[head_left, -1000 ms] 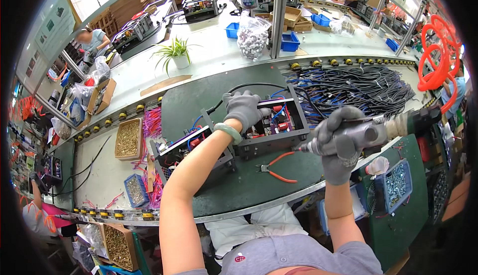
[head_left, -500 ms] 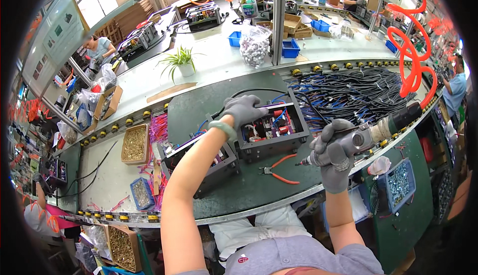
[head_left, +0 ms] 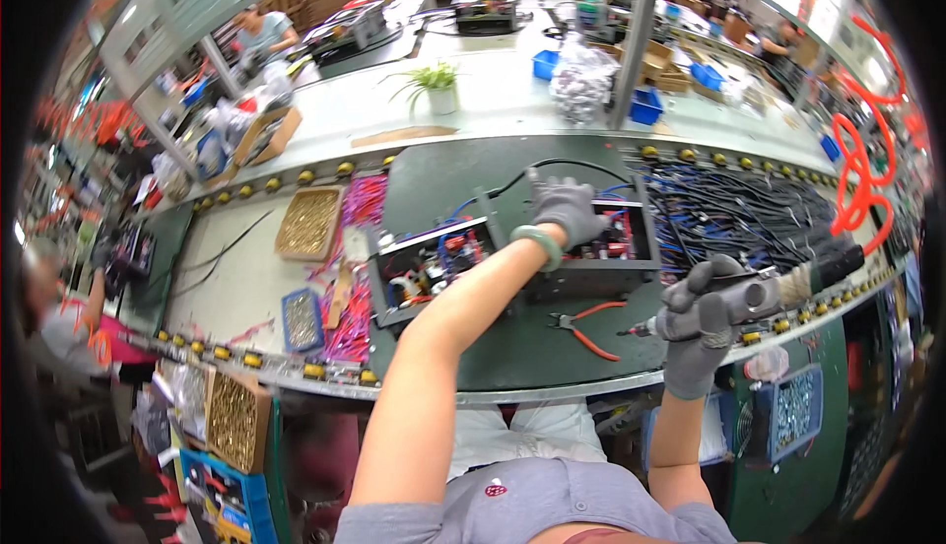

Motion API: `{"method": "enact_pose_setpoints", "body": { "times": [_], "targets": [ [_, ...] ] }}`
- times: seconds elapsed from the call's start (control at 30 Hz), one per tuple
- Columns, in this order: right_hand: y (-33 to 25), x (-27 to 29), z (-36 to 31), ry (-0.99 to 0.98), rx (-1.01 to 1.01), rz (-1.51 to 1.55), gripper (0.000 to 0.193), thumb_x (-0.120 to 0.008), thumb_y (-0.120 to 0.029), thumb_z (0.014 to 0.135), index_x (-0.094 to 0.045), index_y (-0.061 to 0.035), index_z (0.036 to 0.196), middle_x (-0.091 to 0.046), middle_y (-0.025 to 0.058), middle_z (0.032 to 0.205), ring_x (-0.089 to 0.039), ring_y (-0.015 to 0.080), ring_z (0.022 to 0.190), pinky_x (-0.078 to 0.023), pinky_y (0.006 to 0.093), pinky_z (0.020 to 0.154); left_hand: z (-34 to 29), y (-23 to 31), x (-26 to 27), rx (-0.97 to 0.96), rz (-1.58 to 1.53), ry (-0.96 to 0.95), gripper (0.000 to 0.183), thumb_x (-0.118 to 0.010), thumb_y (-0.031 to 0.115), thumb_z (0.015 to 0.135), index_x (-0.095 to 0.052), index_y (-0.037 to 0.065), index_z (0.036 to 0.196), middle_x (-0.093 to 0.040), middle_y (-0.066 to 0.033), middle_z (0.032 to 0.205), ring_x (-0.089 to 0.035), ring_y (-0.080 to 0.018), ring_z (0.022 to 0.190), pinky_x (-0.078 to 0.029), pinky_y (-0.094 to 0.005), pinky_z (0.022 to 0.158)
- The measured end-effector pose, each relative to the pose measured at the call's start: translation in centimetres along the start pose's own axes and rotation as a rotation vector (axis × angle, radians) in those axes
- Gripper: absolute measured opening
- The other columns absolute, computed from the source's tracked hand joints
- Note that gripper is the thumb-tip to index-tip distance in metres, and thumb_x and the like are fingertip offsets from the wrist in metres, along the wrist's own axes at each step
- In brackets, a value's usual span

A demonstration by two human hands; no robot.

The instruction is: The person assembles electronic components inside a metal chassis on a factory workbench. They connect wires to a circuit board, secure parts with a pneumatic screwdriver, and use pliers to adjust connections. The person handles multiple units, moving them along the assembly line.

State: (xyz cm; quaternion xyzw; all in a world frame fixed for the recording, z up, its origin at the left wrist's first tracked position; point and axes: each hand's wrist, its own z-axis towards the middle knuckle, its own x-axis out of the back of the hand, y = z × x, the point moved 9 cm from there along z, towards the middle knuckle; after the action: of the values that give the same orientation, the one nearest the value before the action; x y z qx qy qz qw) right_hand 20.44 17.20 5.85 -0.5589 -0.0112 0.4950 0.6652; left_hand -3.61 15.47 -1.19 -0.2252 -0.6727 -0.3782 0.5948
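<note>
My left hand, in a grey glove, lies over the far rim of an open black metal case. Its fingers are spread, and I see nothing held in them; the palm side is hidden. Inside that case red parts and wiring show. A second open black case with wires stands to its left, partly behind my left forearm. My right hand, also gloved, is wrapped round a grey air screwdriver, its bit pointing left above the near edge. Red-handled pliers lie open on the green mat, below the cases.
Black cables are heaped at the right. An orange coiled hose hangs beyond the screwdriver. On the left sit a box of brass-coloured pieces and a small blue tray. Yellow rollers line the bench edges. Other people work farther off.
The whole view has shifted, so the bench appears farther right. My left hand's fingers have spread at the case's rim. The screwdriver stays in my right hand.
</note>
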Motion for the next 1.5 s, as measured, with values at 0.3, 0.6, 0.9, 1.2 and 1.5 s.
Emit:
{"method": "enact_pose_setpoints", "body": {
  "times": [0.3, 0.6, 0.9, 1.2, 1.5],
  "targets": [
    [1.1, -2.7, -1.2, -0.113, -0.014, -0.019, 0.059, -0.082, -0.027, 0.080, -0.051, -0.0074, 0.126, -0.060, 0.0036, 0.099, -0.062, 0.0140, 0.075, -0.055, 0.0300, 0.065, -0.3, -0.7, -0.8, -0.047, 0.049, 0.127, 0.056, -0.052, 0.052, 0.089, -0.062, 0.009, 0.121, -0.061, -0.0167, 0.121, -0.054, -0.0351, 0.119, -0.014, -0.0646, 0.113],
    [0.4, -2.4, -1.4, -0.080, -0.101, 0.064, 0.054, -0.083, -0.021, 0.080, -0.052, -0.0094, 0.123, -0.059, 0.0028, 0.099, -0.063, 0.0142, 0.076, -0.053, 0.0271, 0.066, 1.9, -1.6, -0.2, 0.135, -0.046, -0.129, 0.061, -0.067, 0.059, 0.075, -0.067, 0.019, 0.121, -0.063, -0.0120, 0.127, -0.054, -0.0305, 0.124, -0.017, -0.0564, 0.116],
    [-0.6, -2.8, -2.3, -0.041, -0.044, 0.014, 0.060, -0.082, -0.029, 0.079, -0.049, -0.0084, 0.125, -0.058, 0.0014, 0.099, -0.059, 0.0121, 0.077, -0.053, 0.0277, 0.066, 1.5, -1.5, -0.4, 0.022, -0.024, 0.106, 0.050, -0.058, 0.056, 0.086, -0.069, 0.017, 0.116, -0.066, -0.0111, 0.119, -0.056, -0.0301, 0.120, -0.016, -0.0567, 0.115],
    [0.8, -2.0, -2.7, -0.047, -0.114, 0.002, 0.057, -0.082, -0.027, 0.078, -0.050, -0.0079, 0.122, -0.056, 0.0004, 0.096, -0.060, 0.0127, 0.076, -0.051, 0.0240, 0.054, -9.9, -14.3, 8.1, 0.067, -0.124, 0.026, 0.063, -0.062, 0.050, 0.083, -0.057, 0.015, 0.135, -0.058, -0.0144, 0.135, -0.054, -0.0292, 0.126, -0.043, -0.0384, 0.106],
    [5.3, -7.0, -3.6, -0.151, -0.298, 0.160, 0.048, -0.077, -0.017, 0.084, -0.051, -0.0090, 0.124, -0.058, 0.0039, 0.099, -0.063, 0.0149, 0.075, -0.051, 0.0250, 0.060, -14.3, -22.0, 3.7, 0.322, -0.082, -0.144, 0.048, -0.052, 0.051, 0.088, -0.066, 0.023, 0.124, -0.068, -0.0108, 0.118, -0.059, -0.0278, 0.119, -0.009, -0.0546, 0.117]
  ]
}}
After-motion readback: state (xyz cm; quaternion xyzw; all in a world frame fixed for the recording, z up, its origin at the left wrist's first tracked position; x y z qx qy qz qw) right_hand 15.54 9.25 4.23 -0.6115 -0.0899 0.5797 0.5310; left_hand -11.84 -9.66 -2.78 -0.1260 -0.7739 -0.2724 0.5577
